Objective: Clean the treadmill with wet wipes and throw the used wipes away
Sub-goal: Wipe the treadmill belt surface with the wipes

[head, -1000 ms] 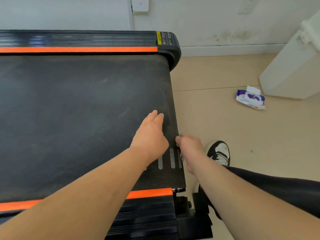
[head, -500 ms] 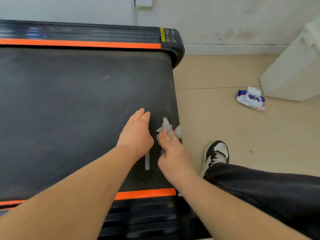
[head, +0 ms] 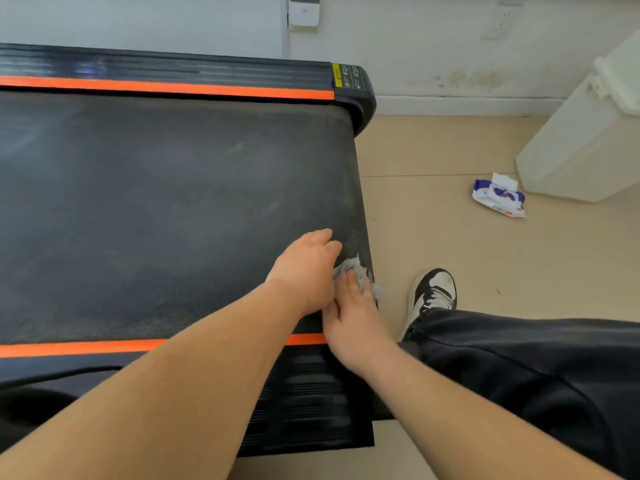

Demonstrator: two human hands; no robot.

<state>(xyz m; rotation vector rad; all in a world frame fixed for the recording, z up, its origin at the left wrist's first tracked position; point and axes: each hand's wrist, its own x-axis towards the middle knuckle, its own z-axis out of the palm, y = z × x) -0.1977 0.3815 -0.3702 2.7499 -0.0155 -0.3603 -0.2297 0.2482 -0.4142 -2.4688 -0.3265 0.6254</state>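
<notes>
A black treadmill (head: 166, 209) with a textured dark belt and orange stripes along both side rails fills the left of the view. Its long axis runs left to right across the picture, and its end points right, toward the beige floor (head: 450, 244). A rounded black end cap sits at the far right corner by the white wall (head: 433, 46).

The left hand (head: 304, 268) lies palm down on the belt near that end, fingers loosely extended and holding nothing. Just to its right a crumpled white wet wipe (head: 354, 267) sits on the belt's right edge, bunched with no clear long axis, one ragged tail hanging past the edge. The right hand (head: 353, 317) touches the left one and has its fingers bent over the wipe, holding it against the belt.

Further right a black and white shoe (head: 433, 292) stands on the floor below a dark trouser leg (head: 536, 368). A blue and white pack of wipes (head: 498, 197) lies well apart, one sheet sticking up, just beside a white plastic bin (head: 588, 140).
</notes>
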